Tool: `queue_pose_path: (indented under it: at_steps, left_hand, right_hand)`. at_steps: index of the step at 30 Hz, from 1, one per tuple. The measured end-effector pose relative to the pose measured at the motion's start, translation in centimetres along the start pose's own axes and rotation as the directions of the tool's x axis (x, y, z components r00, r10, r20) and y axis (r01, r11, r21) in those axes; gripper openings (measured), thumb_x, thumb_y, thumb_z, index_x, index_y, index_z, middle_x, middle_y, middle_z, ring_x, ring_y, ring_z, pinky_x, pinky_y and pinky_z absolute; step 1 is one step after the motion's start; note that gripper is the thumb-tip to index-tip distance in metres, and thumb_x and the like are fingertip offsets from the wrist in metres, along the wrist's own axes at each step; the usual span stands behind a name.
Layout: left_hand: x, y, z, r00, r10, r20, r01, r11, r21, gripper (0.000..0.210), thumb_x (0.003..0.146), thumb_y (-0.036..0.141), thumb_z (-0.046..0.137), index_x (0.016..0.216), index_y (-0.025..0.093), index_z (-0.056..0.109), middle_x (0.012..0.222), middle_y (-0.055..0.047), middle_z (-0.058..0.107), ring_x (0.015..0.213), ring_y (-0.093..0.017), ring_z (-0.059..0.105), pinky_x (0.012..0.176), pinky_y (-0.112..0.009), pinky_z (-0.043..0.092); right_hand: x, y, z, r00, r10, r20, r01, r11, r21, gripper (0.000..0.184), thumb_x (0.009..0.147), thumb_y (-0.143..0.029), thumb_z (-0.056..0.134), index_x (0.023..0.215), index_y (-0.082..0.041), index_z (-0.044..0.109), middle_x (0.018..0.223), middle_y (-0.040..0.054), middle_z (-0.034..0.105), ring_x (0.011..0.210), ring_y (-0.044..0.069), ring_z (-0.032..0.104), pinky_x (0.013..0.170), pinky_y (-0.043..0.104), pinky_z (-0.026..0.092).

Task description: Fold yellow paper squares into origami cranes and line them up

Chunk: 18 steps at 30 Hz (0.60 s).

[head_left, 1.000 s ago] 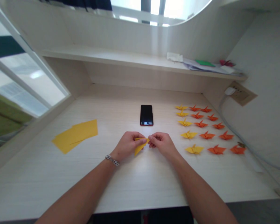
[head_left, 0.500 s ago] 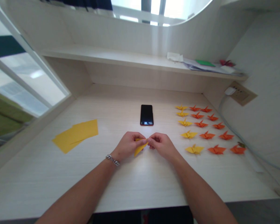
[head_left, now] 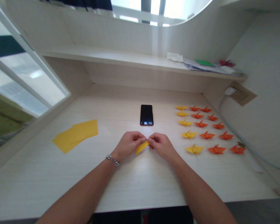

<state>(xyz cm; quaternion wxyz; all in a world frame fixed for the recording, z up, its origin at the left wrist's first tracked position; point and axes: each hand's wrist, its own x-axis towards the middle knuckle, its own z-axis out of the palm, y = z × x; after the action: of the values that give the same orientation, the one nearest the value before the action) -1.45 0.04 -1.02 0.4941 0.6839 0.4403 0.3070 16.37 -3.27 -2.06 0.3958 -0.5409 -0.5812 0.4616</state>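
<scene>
A small folded piece of yellow paper (head_left: 141, 148) is held just above the desk, below the phone. My left hand (head_left: 130, 143), with a chain bracelet (head_left: 112, 160) at its wrist, pinches it from the left, thumb on top. My right hand (head_left: 162, 145) grips its right corner between thumb and fingers, and the two thumbs almost meet there. Part of the paper is hidden behind the left fingers. Off to the left lie overlapping yellow paper sheets (head_left: 77, 133), apart from both hands.
On the right stand rows of yellow paper cranes (head_left: 189, 134) and orange paper cranes (head_left: 207, 135). A black phone (head_left: 147, 115) lies beyond my hands. A cable (head_left: 238, 135) runs down the right wall from a socket (head_left: 242, 93). Above the desk, a shelf (head_left: 121, 59) holds papers (head_left: 210, 66).
The yellow paper has tilted slightly between my fingers, and its lower tip has shifted a little to the right. Both hands have stayed almost in place.
</scene>
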Motion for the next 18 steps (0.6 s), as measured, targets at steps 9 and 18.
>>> queue_pose_path:
  at_steps: [9,18]
  left_hand:
    - [0.06,-0.08,-0.05,0.996,-0.084,-0.037,0.081,0.994,-0.072,0.025,0.073,0.038,0.065,0.067,0.015,0.067,0.061,-0.002,0.065,0.055,-0.014,0.056,0.051,-0.023,0.042]
    - [0.36,-0.17,0.28,0.992,-0.122,-0.026,0.109,0.948,-0.300,0.037,0.080,0.049,0.057,0.085,0.014,0.067,0.072,-0.004,0.068,0.064,-0.016,0.061,0.057,-0.025,0.047]
  right_hand:
    - [0.20,0.37,-0.13,1.000,0.006,0.001,-0.006,1.000,-0.004,0.019,0.079,-0.034,0.059,0.075,-0.017,0.065,0.061,0.0006,0.064,0.056,0.014,0.059,0.056,0.024,0.046]
    - [0.25,0.27,-0.13,0.998,0.008,-0.069,-0.007,1.000,0.008,0.020,0.079,-0.036,0.059,0.075,-0.017,0.064,0.060,0.0009,0.063,0.055,0.014,0.059,0.053,0.024,0.045]
